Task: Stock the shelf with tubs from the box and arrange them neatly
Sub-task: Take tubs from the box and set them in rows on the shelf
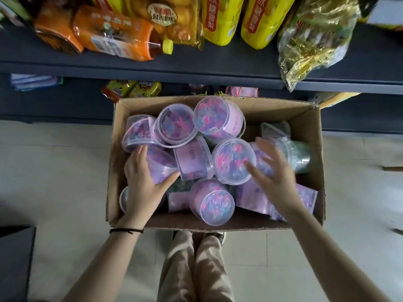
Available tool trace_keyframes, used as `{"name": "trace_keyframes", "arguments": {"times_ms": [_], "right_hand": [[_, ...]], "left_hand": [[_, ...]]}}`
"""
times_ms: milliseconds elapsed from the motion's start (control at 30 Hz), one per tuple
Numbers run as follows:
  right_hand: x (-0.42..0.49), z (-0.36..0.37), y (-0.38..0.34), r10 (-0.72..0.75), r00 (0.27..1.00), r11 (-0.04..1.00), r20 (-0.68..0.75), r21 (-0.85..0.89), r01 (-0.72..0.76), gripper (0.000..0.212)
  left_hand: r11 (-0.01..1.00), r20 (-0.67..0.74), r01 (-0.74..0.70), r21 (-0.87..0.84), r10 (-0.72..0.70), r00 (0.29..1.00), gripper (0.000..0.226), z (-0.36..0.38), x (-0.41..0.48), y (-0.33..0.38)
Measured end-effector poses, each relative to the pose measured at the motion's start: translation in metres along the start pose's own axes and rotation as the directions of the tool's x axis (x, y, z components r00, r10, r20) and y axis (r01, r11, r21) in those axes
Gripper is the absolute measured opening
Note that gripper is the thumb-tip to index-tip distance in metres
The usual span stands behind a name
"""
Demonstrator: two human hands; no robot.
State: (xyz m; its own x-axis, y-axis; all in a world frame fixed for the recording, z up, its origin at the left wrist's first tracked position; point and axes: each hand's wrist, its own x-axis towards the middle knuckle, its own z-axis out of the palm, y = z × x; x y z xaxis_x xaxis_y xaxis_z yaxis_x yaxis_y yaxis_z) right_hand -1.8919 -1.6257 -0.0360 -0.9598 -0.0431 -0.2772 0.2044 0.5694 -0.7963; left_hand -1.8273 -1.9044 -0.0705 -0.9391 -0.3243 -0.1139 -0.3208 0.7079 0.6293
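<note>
The cardboard box point(305, 118) sits on the tiled floor point(65, 171) (tubs point(234, 160) inside).

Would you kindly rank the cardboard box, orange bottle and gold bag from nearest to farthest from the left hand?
1. Cardboard box, around the left hand.
2. Orange bottle, shelf above, left.
3. Gold bag, shelf's right end.
</note>
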Motion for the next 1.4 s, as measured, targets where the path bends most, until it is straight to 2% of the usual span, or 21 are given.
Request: {"name": "trace_keyframes", "arguments": {"times_ms": [33,100,233,300,367,500,600,733,800,900,967,1067,1133,1200,1300,1400], "right_hand": [[0.001,0.014,-0.003,-0.015,0.993,0.999,0.119,-0.045,0.021,0.076],[0.004,0.037,0.000,-0.037,0.974,0.973,0.222,-0.213,0.085,0.103],[0.007,0.054,0.004,0.043,0.977,0.866,0.209,-0.496,0.069,0.121],[0.011,0.058,0.005,0.055,0.984,0.836,0.171,-0.547,0.048,0.123],[0.017,0.057,0.006,0.089,0.985,0.858,0.149,-0.514,0.000,0.122],[0.017,0.049,0.008,0.076,0.983,0.876,0.170,-0.483,0.015,0.116],[0.011,0.035,0.001,0.048,0.981,0.911,0.188,-0.412,0.034,0.113],[0.015,-0.001,-0.024,0.132,0.944,0.920,0.302,-0.391,-0.004,0.106],[0.020,-0.021,-0.036,0.193,0.896,0.887,0.399,-0.462,0.015,0.102],[0.029,-0.029,-0.042,0.226,0.847,0.849,0.482,-0.523,0.071,0.095],[0.033,-0.021,-0.036,0.189,0.878,0.878,0.439,-0.475,0.049,0.095],[0.027,-0.003,-0.019,0.154,0.957,0.946,0.247,-0.316,-0.071,0.103],[0.016,0.011,-0.010,0.135,0.984,0.975,0.116,-0.193,-0.111,0.108],[0.002,0.026,-0.004,0.138,0.990,0.981,0.030,-0.139,-0.133,0.114],[-0.013,0.046,0.006,0.207,0.978,0.961,-0.039,-0.180,-0.210,0.128],[-0.018,0.058,0.007,0.209,0.975,0.978,-0.075,0.002,-0.210,0.127]], "left_hand": [[0.999,-0.003,0.044,-0.027,-0.044,0.999,0.100,0.004,-0.001,0.000],[0.991,-0.013,0.121,-0.052,-0.122,0.992,0.113,0.006,0.001,-0.005],[0.987,0.023,0.156,0.028,-0.157,0.987,0.120,-0.003,0.012,-0.013],[0.985,0.032,0.149,0.085,-0.152,0.988,0.121,-0.004,0.017,-0.018],[0.984,0.038,0.138,0.116,-0.143,0.989,0.118,-0.005,0.019,-0.022],[0.987,-0.023,0.161,0.002,-0.161,0.987,0.111,-0.014,0.014,-0.022],[0.978,-0.052,0.207,-0.017,-0.208,0.977,0.112,-0.030,0.005,-0.008],[0.961,0.057,0.092,-0.262,-0.080,0.995,0.119,-0.046,0.001,0.021],[0.924,0.158,0.116,-0.365,-0.062,0.985,0.123,-0.042,0.001,0.035],[0.895,0.296,0.166,-0.414,-0.041,0.954,0.129,-0.024,0.000,0.052],[0.885,0.319,0.208,-0.417,-0.072,0.945,0.124,-0.008,-0.002,0.058],[0.815,0.256,0.275,-0.510,-0.161,0.953,0.101,0.009,-0.007,0.059],[0.776,0.243,0.301,-0.554,-0.195,0.950,0.099,0.015,-0.009,0.058],[0.751,0.233,0.319,-0.578,-0.222,0.947,0.099,0.020,-0.011,0.058],[0.724,0.216,0.350,-0.595,-0.276,0.937,0.095,0.024,-0.013,0.060],[0.703,0.237,0.378,-0.602,-0.295,0.926,0.099,0.026,-0.015,0.060]]}}
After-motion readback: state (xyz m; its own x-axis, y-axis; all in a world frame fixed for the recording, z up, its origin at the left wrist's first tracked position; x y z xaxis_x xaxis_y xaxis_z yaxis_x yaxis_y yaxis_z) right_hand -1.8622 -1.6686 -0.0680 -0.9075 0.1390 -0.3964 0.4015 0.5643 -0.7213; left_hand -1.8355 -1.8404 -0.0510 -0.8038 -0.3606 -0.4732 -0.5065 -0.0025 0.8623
